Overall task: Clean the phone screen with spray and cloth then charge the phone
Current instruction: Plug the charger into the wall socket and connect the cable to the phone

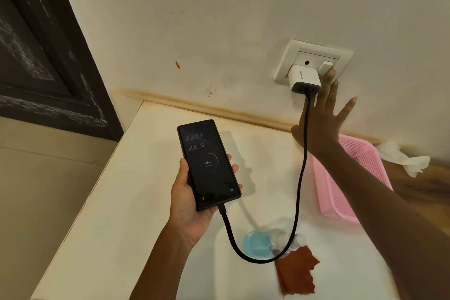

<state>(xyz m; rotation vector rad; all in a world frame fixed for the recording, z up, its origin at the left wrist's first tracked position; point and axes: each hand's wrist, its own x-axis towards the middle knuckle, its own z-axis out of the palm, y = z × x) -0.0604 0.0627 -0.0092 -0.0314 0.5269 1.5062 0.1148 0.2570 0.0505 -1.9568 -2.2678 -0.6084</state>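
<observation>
My left hand (188,204) holds a black phone (209,164) above the white table (126,202). Its screen is lit and reads 03:27, JUL 3 and 96%. A black cable (300,178) runs from the phone's bottom end in a loop up to a white charger (304,80) plugged into the wall socket plate (292,56). My right hand (323,117) is raised flat with fingers spread, its fingertips at the switch (325,67) beside the charger. A clear spray bottle with blue liquid (259,242) lies on the table next to a rust-red cloth (295,270).
A pink plastic basket (333,192) sits on the table at the right, partly behind my right forearm. Crumpled white tissue (404,158) lies on a wooden surface beyond it. A dark door (43,51) stands at the left past the table's edge.
</observation>
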